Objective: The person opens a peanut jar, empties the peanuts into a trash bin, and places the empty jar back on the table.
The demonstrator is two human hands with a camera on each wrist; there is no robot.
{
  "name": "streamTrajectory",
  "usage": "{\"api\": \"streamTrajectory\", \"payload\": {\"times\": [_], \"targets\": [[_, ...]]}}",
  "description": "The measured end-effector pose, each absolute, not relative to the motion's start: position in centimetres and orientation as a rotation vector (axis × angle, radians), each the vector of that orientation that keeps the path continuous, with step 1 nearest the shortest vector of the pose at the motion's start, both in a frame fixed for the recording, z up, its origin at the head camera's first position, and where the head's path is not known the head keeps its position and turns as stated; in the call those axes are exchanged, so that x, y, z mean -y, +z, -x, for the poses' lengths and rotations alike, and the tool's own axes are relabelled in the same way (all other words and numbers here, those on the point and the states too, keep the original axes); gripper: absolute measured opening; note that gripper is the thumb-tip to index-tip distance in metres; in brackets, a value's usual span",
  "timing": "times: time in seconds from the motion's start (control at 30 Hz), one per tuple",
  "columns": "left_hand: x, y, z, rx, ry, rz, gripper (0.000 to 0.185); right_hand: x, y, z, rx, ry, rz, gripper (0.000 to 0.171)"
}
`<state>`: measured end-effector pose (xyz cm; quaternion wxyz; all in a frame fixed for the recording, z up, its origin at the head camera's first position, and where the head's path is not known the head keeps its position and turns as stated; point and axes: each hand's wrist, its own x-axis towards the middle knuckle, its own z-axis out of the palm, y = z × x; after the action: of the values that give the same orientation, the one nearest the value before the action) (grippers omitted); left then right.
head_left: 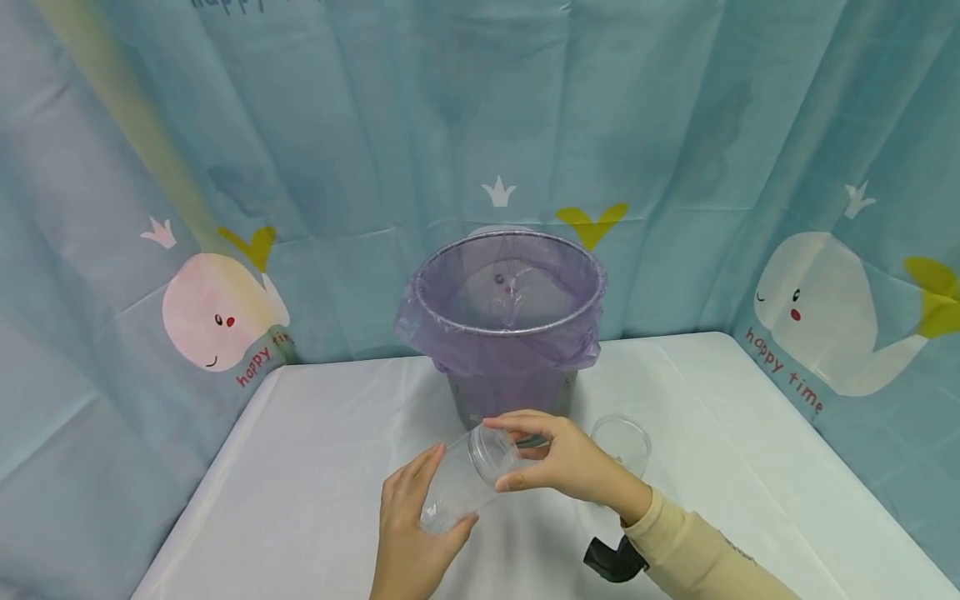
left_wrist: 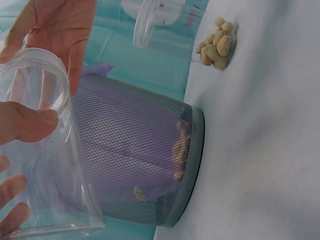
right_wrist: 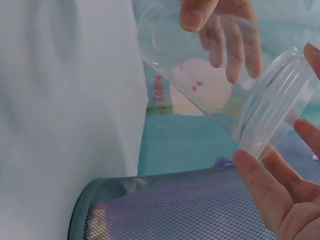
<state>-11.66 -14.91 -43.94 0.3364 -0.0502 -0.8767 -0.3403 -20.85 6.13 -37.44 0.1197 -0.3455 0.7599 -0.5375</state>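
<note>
A clear plastic jar [head_left: 453, 487] is held tilted between both hands in front of the bin, its ringed mouth end up and to the right. My left hand [head_left: 416, 525] grips the jar's body, thumb on one side and fingers on the other. At the mouth end, my right hand [head_left: 566, 458] has its thumb and fingers around the ringed rim [right_wrist: 272, 100]. Nothing shows inside this jar. A second clear jar [left_wrist: 172, 37], with several peanuts [left_wrist: 217, 45] at its bottom, stands on the table, partly behind the right hand in the head view.
A mesh bin [head_left: 510, 396] with a purple bag [head_left: 495, 350] folded over its rim stands at the table's back. Tan pieces [left_wrist: 180, 155] show through its lower mesh. A white cloth covers the table [head_left: 300, 483]; a printed curtain [head_left: 360, 167] hangs behind. A black object [head_left: 615, 560] sits by the right sleeve.
</note>
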Motion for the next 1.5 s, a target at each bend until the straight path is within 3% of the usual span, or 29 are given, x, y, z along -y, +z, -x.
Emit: {"api": "streamTrajectory", "payload": {"times": [1.5], "targets": [[14.70,-44.27,11.71,2.174,-0.751,0.198,0.108,-5.16,-37.96,20.29,-2.307,-1.638,0.791,0.058]]}}
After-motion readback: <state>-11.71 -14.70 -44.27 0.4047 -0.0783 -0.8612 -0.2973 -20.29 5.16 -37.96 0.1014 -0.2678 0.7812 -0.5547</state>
